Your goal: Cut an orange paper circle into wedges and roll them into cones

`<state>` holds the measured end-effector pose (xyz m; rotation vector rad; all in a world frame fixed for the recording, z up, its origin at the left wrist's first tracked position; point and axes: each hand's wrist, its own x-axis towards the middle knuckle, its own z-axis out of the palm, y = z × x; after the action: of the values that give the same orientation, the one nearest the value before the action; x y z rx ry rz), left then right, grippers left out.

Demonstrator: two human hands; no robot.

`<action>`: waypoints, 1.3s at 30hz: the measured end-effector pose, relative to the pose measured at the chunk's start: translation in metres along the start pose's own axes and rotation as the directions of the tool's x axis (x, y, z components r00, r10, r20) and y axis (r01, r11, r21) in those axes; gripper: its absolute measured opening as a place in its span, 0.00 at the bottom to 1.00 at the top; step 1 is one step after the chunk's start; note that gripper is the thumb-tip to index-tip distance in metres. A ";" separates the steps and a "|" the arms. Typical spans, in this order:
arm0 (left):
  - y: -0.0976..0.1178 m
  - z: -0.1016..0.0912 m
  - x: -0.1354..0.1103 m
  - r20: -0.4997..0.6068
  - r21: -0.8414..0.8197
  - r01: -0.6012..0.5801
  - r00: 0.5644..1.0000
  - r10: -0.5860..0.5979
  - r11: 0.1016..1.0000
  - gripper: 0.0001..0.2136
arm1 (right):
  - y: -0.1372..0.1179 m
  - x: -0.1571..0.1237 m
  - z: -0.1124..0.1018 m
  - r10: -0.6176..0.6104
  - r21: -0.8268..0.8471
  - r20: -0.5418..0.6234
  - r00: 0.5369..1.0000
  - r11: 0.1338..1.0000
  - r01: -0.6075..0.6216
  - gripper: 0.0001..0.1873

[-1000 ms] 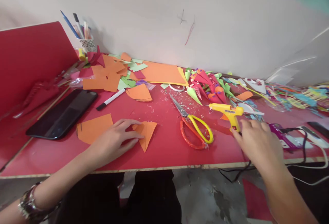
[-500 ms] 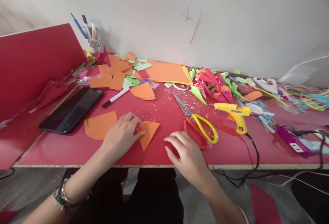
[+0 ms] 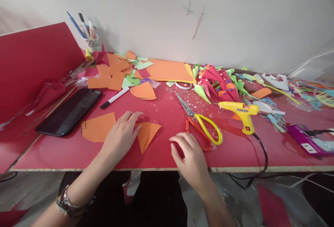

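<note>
My left hand (image 3: 120,134) is open over the table, its thumb and fingertips at the left edge of a folded orange paper piece (image 3: 148,135). Whether the thumb still touches that paper I cannot tell. Under and beside the same hand lies a flat orange paper piece (image 3: 97,128) with a rounded left side and dark pen marks. My right hand (image 3: 191,161) hovers near the table's front edge, fingers loosely curved and apart, holding nothing. Just beyond it lie scissors (image 3: 199,122) with one yellow and one red handle, blades parted slightly and pointing away.
A black phone (image 3: 69,112) and a capped marker (image 3: 114,97) lie left. Behind are orange cut pieces (image 3: 143,91), paper scraps (image 3: 114,69) and a pen cup (image 3: 92,43). Small paper cones (image 3: 212,81), a yellow glue gun (image 3: 241,112) with its cord and a purple power strip (image 3: 308,140) are right.
My left thumb has drawn back leftward from the folded orange paper. My right hand has shifted slightly right. The whole view has moved a little.
</note>
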<state>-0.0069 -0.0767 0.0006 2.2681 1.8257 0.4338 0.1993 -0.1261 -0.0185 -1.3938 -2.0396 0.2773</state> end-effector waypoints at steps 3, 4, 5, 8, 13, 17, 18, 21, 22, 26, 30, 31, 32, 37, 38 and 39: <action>-0.001 -0.003 0.002 0.030 -0.037 0.043 0.999 -0.042 0.998 0.09 | 0.000 0.000 0.000 0.002 -0.016 -0.001 1.000 1.000 -0.002 0.09; -0.002 -0.004 0.003 0.037 -0.051 0.048 0.998 -0.046 0.998 0.08 | 0.000 0.000 0.000 0.002 -0.018 -0.001 1.000 1.000 -0.002 0.09; -0.002 -0.005 0.003 0.038 -0.064 0.049 0.998 -0.047 0.997 0.08 | 0.000 0.000 0.000 0.001 -0.018 -0.002 1.000 1.000 -0.002 0.10; -0.003 -0.006 0.003 0.029 -0.098 0.034 0.999 -0.032 0.995 0.08 | 0.000 0.000 0.000 0.002 -0.025 -0.007 1.000 1.000 -0.002 0.10; -0.006 -0.005 0.002 0.028 -0.057 0.023 0.999 -0.021 0.998 0.09 | -0.001 0.000 0.000 0.017 -0.041 -0.003 1.000 0.999 -0.017 0.09; -0.011 -0.014 0.007 0.055 -0.091 0.042 0.998 -0.037 0.995 0.09 | -0.002 0.000 -0.001 0.017 -0.042 0.008 1.000 0.999 -0.017 0.09; -0.012 -0.016 0.009 0.067 -0.097 0.049 0.997 -0.042 0.994 0.09 | -0.002 0.000 -0.001 0.013 -0.043 0.005 1.000 0.999 -0.013 0.09; -0.019 -0.023 0.017 0.117 -0.115 0.053 0.992 -0.039 0.992 0.10 | -0.001 0.001 0.000 0.005 -0.044 -0.007 1.000 0.999 -0.006 0.09; -0.021 -0.024 0.020 0.135 -0.128 0.055 0.990 -0.038 0.990 0.10 | -0.001 0.001 0.000 0.005 -0.044 -0.008 1.000 0.999 -0.006 0.09; -0.032 -0.022 0.031 0.189 -0.202 0.079 0.981 -0.040 0.976 0.11 | -0.002 0.001 -0.001 0.010 -0.039 -0.001 1.000 0.999 -0.010 0.09; -0.034 -0.014 0.033 0.222 -0.332 0.115 0.974 -0.041 0.936 0.19 | -0.002 0.000 -0.001 0.016 -0.028 0.007 1.000 0.999 -0.016 0.09; -0.033 -0.012 0.032 0.222 -0.351 0.130 0.974 -0.053 0.927 0.22 | -0.002 0.000 -0.001 0.016 -0.029 0.010 1.000 0.999 -0.016 0.09; -0.031 -0.010 0.031 0.214 -0.358 0.142 0.975 -0.067 0.923 0.23 | -0.002 0.000 -0.001 0.017 -0.031 0.011 1.000 0.999 -0.016 0.09; -0.020 -0.009 0.032 0.160 -0.277 0.116 0.984 -0.073 0.954 0.25 | -0.002 0.000 -0.001 0.016 -0.039 0.014 1.000 0.999 -0.015 0.09; -0.019 -0.010 0.034 0.153 -0.255 0.104 0.986 -0.066 0.961 0.23 | -0.002 0.000 -0.001 0.015 -0.037 0.017 1.000 0.999 -0.015 0.09; -0.019 -0.012 0.036 0.146 -0.233 0.094 0.987 -0.060 0.968 0.21 | -0.002 0.000 -0.001 0.015 -0.034 0.019 1.000 0.999 -0.015 0.09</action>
<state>-0.0211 -0.0382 0.0093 2.0073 1.6873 0.4454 0.1989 -0.1271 -0.0167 -1.4324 -2.0590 0.2650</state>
